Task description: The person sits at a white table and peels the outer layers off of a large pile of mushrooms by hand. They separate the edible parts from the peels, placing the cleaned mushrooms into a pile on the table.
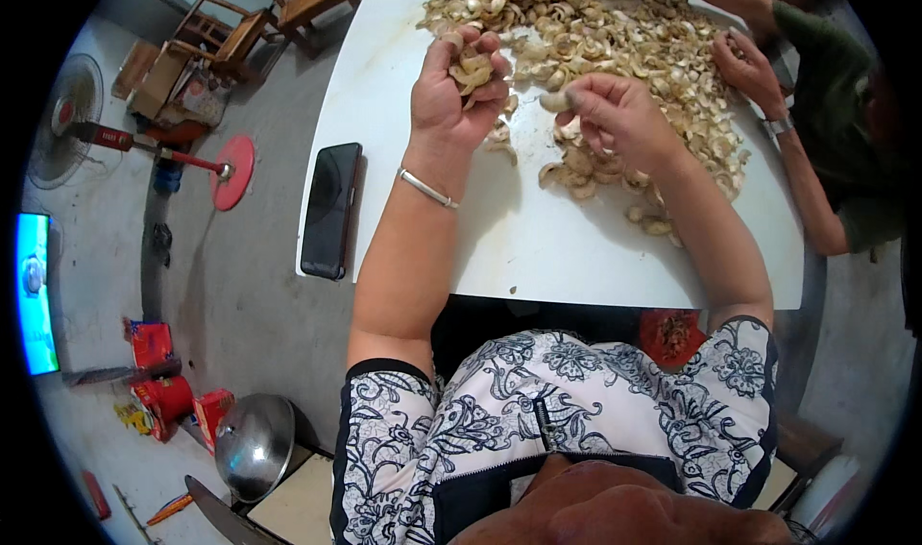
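Observation:
My left hand [455, 95] is raised palm up over the white table [497, 257], its fingers curled around several pale, curled plant slices [472, 73]. Between the thumb and index finger of my right hand [623, 120] is a single whitish slice [553, 102]. Under and beyond both hands spreads a large pile of similar tan slices [576, 41], and a smaller cluster [576, 170] lies just below my right hand. A few loose slices [502, 142] rest on the tabletop between my wrists. Whether they are bulb scales or cut root is unclear.
A smartphone [331, 210] lies at the table's left edge. Across the pile, a co-worker's hand [745, 62] rests by the slices. A red container [671, 336] stands below the table edge. On the floor at left are a fan [230, 172], wooden chairs [238, 37] and a metal wok-like lid [256, 444].

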Demonstrator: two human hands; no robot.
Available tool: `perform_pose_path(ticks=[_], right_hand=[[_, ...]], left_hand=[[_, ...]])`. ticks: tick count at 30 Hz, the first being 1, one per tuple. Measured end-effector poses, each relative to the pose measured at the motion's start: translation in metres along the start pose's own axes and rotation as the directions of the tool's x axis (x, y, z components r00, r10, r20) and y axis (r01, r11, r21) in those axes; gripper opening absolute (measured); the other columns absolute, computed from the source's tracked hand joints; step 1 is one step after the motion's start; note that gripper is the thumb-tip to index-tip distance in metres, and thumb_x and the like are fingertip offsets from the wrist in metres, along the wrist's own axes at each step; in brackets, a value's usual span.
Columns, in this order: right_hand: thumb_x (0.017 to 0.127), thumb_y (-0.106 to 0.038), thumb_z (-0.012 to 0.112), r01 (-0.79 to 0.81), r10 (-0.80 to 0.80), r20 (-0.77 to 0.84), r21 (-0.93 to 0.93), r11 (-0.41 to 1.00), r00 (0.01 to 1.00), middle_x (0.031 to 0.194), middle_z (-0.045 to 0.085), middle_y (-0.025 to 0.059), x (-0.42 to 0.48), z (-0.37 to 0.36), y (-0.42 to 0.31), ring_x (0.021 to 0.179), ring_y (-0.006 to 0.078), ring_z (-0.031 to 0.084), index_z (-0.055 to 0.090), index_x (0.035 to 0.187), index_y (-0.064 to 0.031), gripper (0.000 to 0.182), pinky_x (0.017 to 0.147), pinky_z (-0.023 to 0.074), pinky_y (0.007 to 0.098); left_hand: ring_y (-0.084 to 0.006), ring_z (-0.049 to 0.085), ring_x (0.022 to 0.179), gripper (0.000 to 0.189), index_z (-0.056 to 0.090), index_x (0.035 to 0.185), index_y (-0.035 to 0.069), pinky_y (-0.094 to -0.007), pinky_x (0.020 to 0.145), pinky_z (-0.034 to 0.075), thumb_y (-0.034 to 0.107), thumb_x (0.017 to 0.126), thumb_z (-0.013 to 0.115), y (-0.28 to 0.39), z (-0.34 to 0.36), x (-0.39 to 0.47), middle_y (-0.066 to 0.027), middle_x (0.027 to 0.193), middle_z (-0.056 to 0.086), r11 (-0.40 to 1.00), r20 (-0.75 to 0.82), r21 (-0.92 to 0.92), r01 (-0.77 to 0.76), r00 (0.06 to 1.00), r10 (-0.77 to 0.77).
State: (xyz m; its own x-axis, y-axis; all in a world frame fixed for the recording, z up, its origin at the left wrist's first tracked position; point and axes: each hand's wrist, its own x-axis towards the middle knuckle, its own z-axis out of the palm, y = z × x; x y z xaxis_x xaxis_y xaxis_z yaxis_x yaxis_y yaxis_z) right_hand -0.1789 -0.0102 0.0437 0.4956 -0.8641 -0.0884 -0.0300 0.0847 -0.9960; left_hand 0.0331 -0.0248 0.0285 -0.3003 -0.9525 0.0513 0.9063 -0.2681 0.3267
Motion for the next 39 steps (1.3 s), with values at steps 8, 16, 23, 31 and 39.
perform_pose_path(ticks=[8,16,23,31,39], right_hand=[[0.089,-0.02,0.051,-0.099,-0.018,0.175,0.635,0.766,0.984,0.084,0.062,0.0093,0.002,-0.02,0.004,0.053,0.0028,0.049,0.054,0.091,-0.0048,0.015,0.037,0.0342,0.0125],[0.089,-0.017,0.052,0.158,-0.151,-0.205,0.017,0.987,0.967,0.08,0.063,0.0078,0.006,-0.041,-0.004,0.049,0.0035,0.048,0.057,0.092,-0.0035,0.015,0.042,0.0365,0.0146],[0.082,-0.008,0.057,0.262,-0.48,-0.004,-0.834,0.485,0.877,0.085,0.062,0.0057,0.001,-0.038,-0.002,0.064,0.012,0.059,0.06,0.098,-0.0065,0.016,0.053,0.0458,0.0247],[0.074,-0.003,0.063,0.3,-0.262,0.212,-0.881,0.367,0.942,0.085,0.057,0.0062,-0.001,-0.024,0.0,0.077,0.023,0.058,0.062,0.087,-0.0067,0.013,0.068,0.0473,0.0316],[0.081,-0.01,0.06,0.259,-0.302,0.09,-0.772,0.58,0.949,0.071,0.057,0.0027,0.003,-0.034,0.009,0.059,0.0123,0.053,0.06,0.082,-0.0028,0.008,0.051,0.0435,0.0259]], left_hand=[[-0.0173,0.054,0.067,0.023,0.052,0.094,0.009,-0.0188,0.041,0.035,0.024,0.092,0.035,-0.005,0.002,-0.003,-0.0066,0.085,0.053,0.985,0.039,0.166,0.04,0.998,-0.047],[-0.0163,0.051,0.069,0.021,0.051,0.094,0.008,-0.0195,0.043,0.035,0.025,0.09,0.039,-0.002,0.003,-0.004,-0.006,0.084,0.051,0.991,-0.012,0.132,-0.036,0.999,0.038],[-0.0165,0.051,0.069,0.019,0.05,0.096,0.007,-0.0194,0.043,0.035,0.024,0.089,0.041,-0.003,0.004,-0.004,-0.0057,0.083,0.05,0.989,-0.049,0.133,-0.069,0.996,0.076],[-0.0166,0.051,0.068,0.02,0.05,0.097,0.007,-0.0196,0.042,0.035,0.023,0.089,0.042,-0.002,0.004,-0.003,-0.0058,0.083,0.05,0.989,-0.056,0.13,-0.07,0.995,0.077],[-0.0165,0.051,0.069,0.021,0.05,0.097,0.007,-0.0187,0.041,0.035,0.023,0.091,0.039,-0.002,0.001,-0.003,-0.0063,0.084,0.049,0.985,-0.04,0.158,-0.066,0.997,0.073]])
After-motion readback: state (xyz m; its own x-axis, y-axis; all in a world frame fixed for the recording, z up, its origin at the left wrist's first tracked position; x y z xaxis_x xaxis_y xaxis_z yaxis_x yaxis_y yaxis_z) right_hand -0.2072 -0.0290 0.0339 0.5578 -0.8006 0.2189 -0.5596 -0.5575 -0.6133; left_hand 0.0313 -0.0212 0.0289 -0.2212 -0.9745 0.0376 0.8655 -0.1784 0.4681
